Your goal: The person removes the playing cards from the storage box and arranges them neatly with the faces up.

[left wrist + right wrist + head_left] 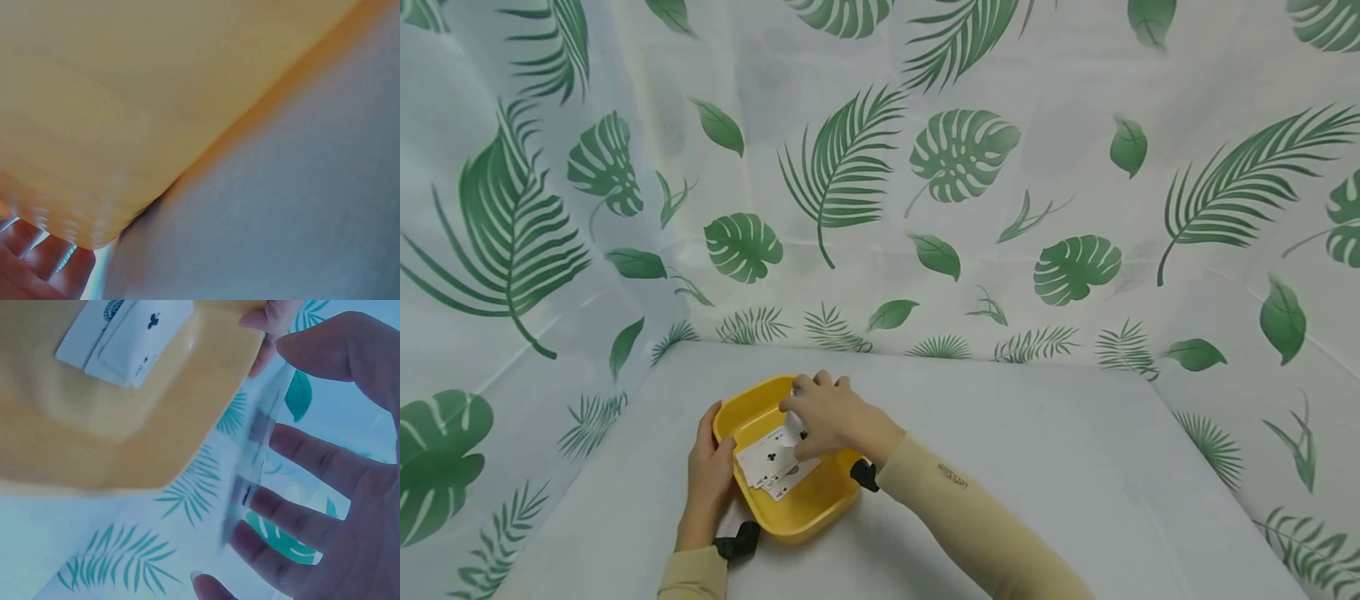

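A yellow plastic tray is tilted a little toward the person at the front of the table. My left hand grips its left side, thumb over the rim and fingers along the outer wall. Several playing cards, an ace of clubs among them, lie overlapped inside. Above the tray's far right part, my right hand holds a playing card between thumb and fingers. The right wrist view shows that card nearly edge-on, so its face and whether it is single are unclear. In the left wrist view the tray's wall hides most of the hand.
A white table surface spreads out around the tray. White cloth with green leaf prints hangs behind it and at both sides. Black wrist straps sit at both cuffs, close to the tray.
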Demonstrator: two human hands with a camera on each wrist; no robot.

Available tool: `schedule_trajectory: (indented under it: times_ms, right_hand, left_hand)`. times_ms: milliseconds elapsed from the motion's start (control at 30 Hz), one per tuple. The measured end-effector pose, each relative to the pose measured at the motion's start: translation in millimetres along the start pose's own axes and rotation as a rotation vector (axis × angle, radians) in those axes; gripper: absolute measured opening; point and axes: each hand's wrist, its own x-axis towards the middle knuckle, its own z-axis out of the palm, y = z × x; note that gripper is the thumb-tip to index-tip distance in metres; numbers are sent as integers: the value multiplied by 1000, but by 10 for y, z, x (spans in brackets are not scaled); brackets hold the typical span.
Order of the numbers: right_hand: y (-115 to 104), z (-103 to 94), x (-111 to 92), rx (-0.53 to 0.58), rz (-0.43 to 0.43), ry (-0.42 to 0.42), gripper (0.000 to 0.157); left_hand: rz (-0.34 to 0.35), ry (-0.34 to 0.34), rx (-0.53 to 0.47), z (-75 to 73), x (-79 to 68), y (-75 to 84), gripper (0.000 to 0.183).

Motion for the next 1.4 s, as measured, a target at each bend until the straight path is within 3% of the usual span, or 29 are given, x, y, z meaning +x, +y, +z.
schedule_trajectory:
  times_ms: [200,667,933,1100,1267,1400]
  right_hand:
    - [121,-30,-206,12,-46,60,61]
    - [585,155,-577,-14,-95,159,56]
    - [1025,397,-681,170,-133,197,56]
    - [1272,591,-642,253,-107,184,59]
    - [1395,764,-575,328,-34,107,58]
    - [1450,898,-507,326,14,37,57]
  left_hand:
    - [-16,-8,1,12,0,19,69]
    - [-9,5,-1,-10,-2,14,69]
    - [-11,3,2,-11,-16,16,69]
    - [-12,9,0,-26,-15,19,69]
    - [-2,3,-6,-32,1,23,68]
    - [-6,-2,-11,-22,2,18,69]
